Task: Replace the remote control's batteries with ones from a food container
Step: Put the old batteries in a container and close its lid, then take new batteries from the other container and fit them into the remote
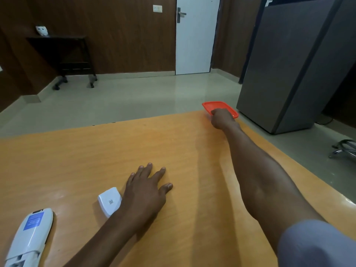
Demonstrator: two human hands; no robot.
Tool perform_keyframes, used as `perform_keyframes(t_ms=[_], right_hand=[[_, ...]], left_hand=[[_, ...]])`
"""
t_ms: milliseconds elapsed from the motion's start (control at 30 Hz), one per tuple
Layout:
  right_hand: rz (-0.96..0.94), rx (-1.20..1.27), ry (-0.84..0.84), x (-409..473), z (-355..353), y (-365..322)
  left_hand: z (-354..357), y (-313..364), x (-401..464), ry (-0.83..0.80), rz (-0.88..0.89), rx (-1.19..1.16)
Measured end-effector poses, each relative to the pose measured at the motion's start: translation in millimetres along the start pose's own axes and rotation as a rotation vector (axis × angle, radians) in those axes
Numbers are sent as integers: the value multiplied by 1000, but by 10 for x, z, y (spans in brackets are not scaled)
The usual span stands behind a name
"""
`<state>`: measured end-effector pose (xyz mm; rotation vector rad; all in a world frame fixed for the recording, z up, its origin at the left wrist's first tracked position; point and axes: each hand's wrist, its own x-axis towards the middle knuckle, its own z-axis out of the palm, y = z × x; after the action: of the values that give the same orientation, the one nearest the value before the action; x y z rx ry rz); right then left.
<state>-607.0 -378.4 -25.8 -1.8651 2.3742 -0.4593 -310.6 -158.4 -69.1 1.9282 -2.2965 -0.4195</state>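
A white remote control (30, 237) lies face down at the near left of the table, its battery bay uncovered at the near end. Its white battery cover (108, 201) lies apart, beside my left hand (146, 191), which rests flat on the table with fingers spread and holds nothing. My right hand (221, 118) is stretched to the far right corner of the table, its fingers closed on a food container with an orange-red lid (215, 105). The container's body and contents are hidden behind the hand.
The orange wooden table (173, 151) ends just past the container. Beyond it on the floor stand a grey cabinet (285, 74), a black wheeled side table (65, 54), a chair base (344, 149) and a white door (194, 45).
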Motion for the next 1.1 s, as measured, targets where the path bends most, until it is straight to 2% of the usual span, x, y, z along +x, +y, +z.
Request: perform_keyframes(t_ms=[233,367,533,700,800,1100], right_hand=[[-17,-14,22,-63,-16,-3],[-72,37,92,-231,-59,-53],[-217,74,127,-800,-145,-344],[-388,124,77,-1662,-129,-738],[-482,140,49,-2222,-132,-958],[-590,273,-44,-3340,10,-1538]], left_hand=[[-17,29,-14,-9,4,2],[-31,27,-16,-15,6,-1],[-65,35,-2,-34,2,-12],[-292,66,-36,-55,-20,-84],[-459,-59,-206,40,-63,-218],[-688,-998,-1317,257,-147,-332]])
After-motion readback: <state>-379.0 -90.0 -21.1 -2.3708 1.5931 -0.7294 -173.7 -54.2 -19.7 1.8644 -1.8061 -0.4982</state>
